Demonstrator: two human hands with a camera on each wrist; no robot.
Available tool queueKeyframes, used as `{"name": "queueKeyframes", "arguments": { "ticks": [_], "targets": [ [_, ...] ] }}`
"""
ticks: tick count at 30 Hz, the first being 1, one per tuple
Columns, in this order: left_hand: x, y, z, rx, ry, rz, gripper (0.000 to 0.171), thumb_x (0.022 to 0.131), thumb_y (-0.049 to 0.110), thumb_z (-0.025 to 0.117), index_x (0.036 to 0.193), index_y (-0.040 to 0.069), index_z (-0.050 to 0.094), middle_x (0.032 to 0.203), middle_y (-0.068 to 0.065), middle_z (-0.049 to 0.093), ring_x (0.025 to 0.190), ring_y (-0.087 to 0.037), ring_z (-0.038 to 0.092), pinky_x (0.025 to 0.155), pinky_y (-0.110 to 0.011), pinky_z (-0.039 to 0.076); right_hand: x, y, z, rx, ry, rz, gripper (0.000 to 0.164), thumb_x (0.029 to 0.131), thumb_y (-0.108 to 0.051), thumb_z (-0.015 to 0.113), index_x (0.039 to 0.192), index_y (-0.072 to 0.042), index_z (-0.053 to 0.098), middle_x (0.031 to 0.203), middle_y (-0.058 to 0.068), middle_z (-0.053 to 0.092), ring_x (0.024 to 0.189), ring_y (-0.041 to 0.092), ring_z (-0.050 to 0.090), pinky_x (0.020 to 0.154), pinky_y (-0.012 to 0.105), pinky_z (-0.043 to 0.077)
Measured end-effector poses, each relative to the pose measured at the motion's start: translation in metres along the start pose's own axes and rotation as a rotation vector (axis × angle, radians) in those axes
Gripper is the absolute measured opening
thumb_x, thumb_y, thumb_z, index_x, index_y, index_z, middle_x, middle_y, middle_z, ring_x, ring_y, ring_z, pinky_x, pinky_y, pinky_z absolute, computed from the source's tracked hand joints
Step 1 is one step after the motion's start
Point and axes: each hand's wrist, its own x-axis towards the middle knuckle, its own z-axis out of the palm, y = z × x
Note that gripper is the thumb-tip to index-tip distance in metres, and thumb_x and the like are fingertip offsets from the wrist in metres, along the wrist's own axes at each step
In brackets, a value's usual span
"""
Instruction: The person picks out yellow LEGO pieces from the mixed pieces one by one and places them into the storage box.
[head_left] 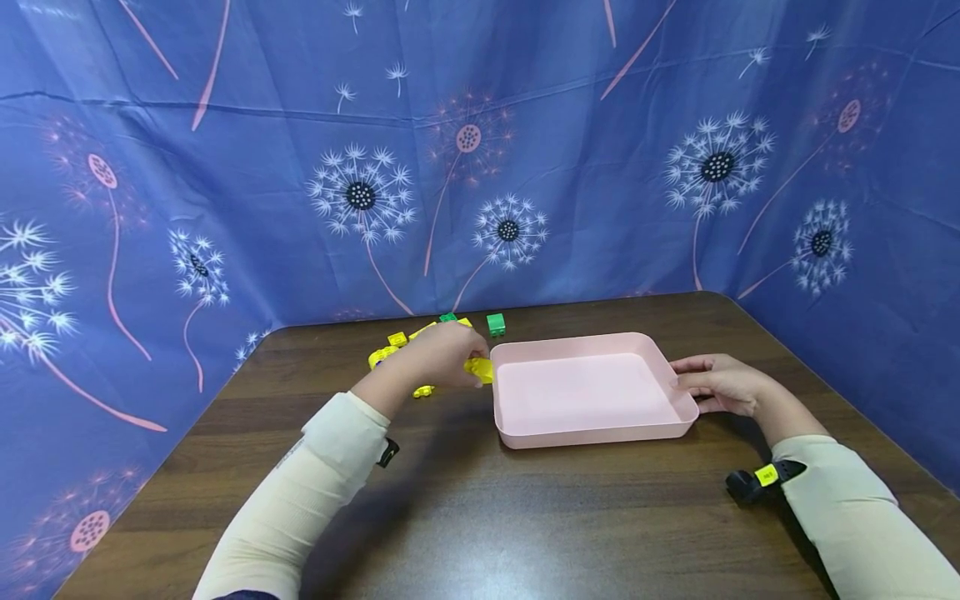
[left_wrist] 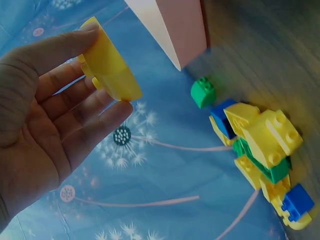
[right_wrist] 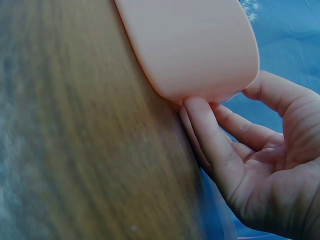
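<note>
My left hand (head_left: 446, 354) pinches a yellow building block (left_wrist: 107, 65) between thumb and fingers, just off the left wall of a pink tray (head_left: 592, 435). The block's studs face the fingers in the left wrist view. On the tray's right side, my right hand (head_left: 727, 385) grips the wall, and its fingertips meet the wall and rim in the right wrist view. Behind the left hand lies a cluster of yellow, green and blue blocks (left_wrist: 267, 135), partly hidden by that hand in the head view. The tray's bare floor (head_left: 585, 392) shows nothing on it.
A separate green block (head_left: 496, 324) stands near the tray's far left corner. One small yellow block (head_left: 423, 391) lies below the left hand. The brown wooden table (head_left: 525, 517) ends at a blue dandelion-print cloth (head_left: 570, 167) behind and at both sides.
</note>
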Motion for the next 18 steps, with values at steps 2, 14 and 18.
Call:
{"name": "queueKeyframes", "arguments": {
  "ticks": [2, 14, 18],
  "targets": [
    [0.004, 0.004, 0.000, -0.006, -0.001, 0.018, 0.031, 0.077, 0.024, 0.083, 0.104, 0.009, 0.074, 0.092, 0.001, 0.070, 0.080, -0.014, 0.059, 0.079, -0.030, 0.052, 0.001, 0.000, 0.000, -0.004, 0.000, 0.002, 0.070, 0.093, -0.009, 0.060, 0.145, 0.017, 0.021, 0.107, 0.004, 0.064, 0.091, 0.016, 0.064, 0.079, 0.041, 0.056],
    [0.032, 0.028, 0.010, -0.048, -0.040, 0.042, 0.034, 0.078, 0.027, 0.082, 0.107, 0.011, 0.074, 0.098, 0.001, 0.072, 0.084, -0.011, 0.061, 0.079, -0.026, 0.052, 0.000, -0.001, 0.000, -0.004, -0.001, -0.002, 0.070, 0.093, -0.009, 0.061, 0.144, 0.018, 0.021, 0.108, 0.004, 0.063, 0.092, 0.016, 0.063, 0.080, 0.043, 0.056],
    [0.042, 0.036, 0.008, -0.047, -0.051, 0.039, 0.034, 0.078, 0.028, 0.082, 0.108, 0.012, 0.074, 0.097, 0.003, 0.071, 0.084, -0.010, 0.060, 0.078, -0.026, 0.052, -0.001, 0.000, 0.000, -0.004, 0.004, -0.008, 0.070, 0.093, -0.009, 0.061, 0.144, 0.018, 0.022, 0.108, 0.004, 0.063, 0.092, 0.016, 0.063, 0.080, 0.043, 0.056]
  ]
}}
